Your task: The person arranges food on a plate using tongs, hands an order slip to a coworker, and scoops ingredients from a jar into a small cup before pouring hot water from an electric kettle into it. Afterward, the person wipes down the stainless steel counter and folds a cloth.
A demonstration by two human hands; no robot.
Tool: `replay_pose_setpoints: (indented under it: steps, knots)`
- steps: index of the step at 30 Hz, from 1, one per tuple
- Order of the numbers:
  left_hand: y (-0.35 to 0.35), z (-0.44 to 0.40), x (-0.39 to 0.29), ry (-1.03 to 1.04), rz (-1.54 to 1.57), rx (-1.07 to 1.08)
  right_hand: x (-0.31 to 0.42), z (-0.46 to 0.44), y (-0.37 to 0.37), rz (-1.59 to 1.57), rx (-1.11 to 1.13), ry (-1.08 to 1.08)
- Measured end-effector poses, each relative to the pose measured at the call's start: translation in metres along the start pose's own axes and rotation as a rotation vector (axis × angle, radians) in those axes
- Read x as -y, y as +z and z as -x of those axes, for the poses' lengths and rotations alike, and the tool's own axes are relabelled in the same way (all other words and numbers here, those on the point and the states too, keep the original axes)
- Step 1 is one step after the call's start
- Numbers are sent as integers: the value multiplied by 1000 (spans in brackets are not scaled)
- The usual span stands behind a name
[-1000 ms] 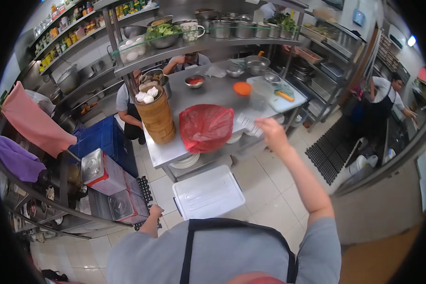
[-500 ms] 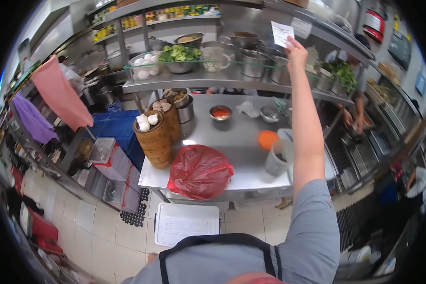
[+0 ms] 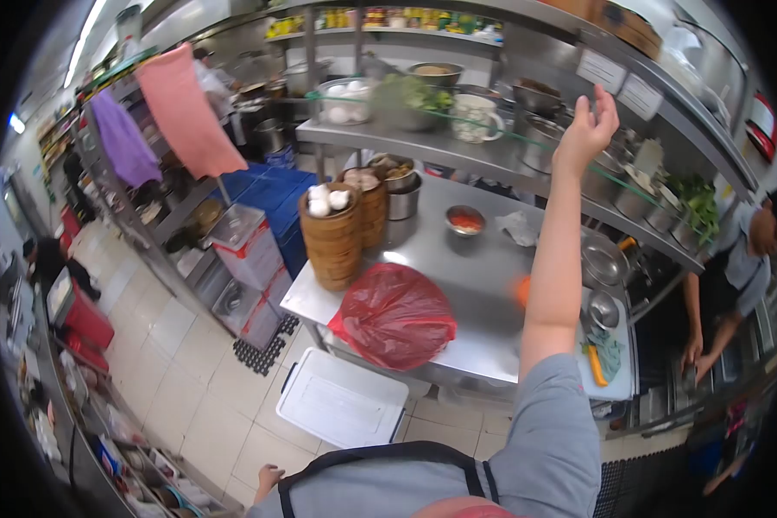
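My right hand (image 3: 589, 129) is raised at the upper shelf, its fingers loosely apart and nothing held in them. Just above it, a paper slip (image 3: 602, 71) hangs on the shelf's front rail, with a second slip (image 3: 641, 97) beside it. My left hand (image 3: 269, 477) hangs low by my side, small in view, its fingers loosely bent with no object visible in them. Below my right arm lies the steel table (image 3: 483, 345), where a red plastic bag (image 3: 395, 318) covers something I cannot see. An orange lid (image 3: 522, 292) is partly hidden behind my forearm.
Bamboo steamers (image 3: 330, 246) topped with white buns stand at the table's left. A bowl of chopped red food (image 3: 465, 220) sits mid-table. A white lidded bin (image 3: 344, 397) is on the floor. Another person's hands (image 3: 698, 358) work at the right. Pots line the shelf (image 3: 440, 142).
The slip my right hand held now hangs on the rail, and the fingers have come off it. My view has turned right, and my left hand shows more.
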State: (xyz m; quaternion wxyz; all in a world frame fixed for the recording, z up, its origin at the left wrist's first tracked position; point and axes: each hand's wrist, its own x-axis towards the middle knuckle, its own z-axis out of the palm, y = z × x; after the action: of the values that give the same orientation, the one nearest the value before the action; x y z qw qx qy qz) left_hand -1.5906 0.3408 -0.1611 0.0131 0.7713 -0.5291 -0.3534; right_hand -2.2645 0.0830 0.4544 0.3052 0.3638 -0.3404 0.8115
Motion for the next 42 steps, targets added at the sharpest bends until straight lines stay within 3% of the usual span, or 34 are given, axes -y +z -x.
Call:
replay_pose_setpoints:
  steps: [3, 4, 9, 11, 13, 17, 21, 22, 23, 26, 30, 32, 34, 37, 39, 42]
  knots:
    - [-17, 12, -3, -14, 115, -87, 57, 95, 14, -238, 297, 126]
    - [-4, -5, 29, -72, 288, -71, 78, 129, 15, -306, 409, 196]
    - [-23, 35, 100, -185, 404, -192, 181, 334, 16, -556, 875, 444]
    - [-20, 55, 154, -264, 416, -245, 230, 415, 9, -543, 1110, 636]
    - [-15, 82, 212, -416, 491, -293, 296, 492, 3, -718, 1161, 960]
    - [-21, 149, 322, -705, 561, -293, 430, 603, -5, -803, 1568, 500]
    - [-48, 201, 385, -863, 713, -458, 556, 660, -8, -1015, 1723, 500]
    - [-64, 205, 393, -904, 758, -458, 579, 668, -5, -1097, 1767, 399]
    - [-73, 200, 407, -885, 717, -478, 599, 675, -1, -1176, 1801, 292]
    - [-101, 159, 444, -783, 685, -609, 640, 701, 20, -1212, 1859, 268]
    - [-162, 67, 439, -556, 998, -741, 653, 752, 67, -1150, 1873, 165]
    - [-208, 23, 426, -435, 995, -669, 651, 778, 97, -1129, 1872, 177]
    - [-252, -14, 419, -278, 801, -697, 649, 808, 129, -1101, 1869, 188]
    - [-319, -55, 429, -250, 674, -693, 641, 856, 171, -996, 1920, 225]
    - [-359, -79, 453, -271, 650, -734, 648, 889, 208, -954, 1938, 128]
    - [-421, -104, 489, -338, 644, -836, 670, 929, 267, -1078, 1970, 187]
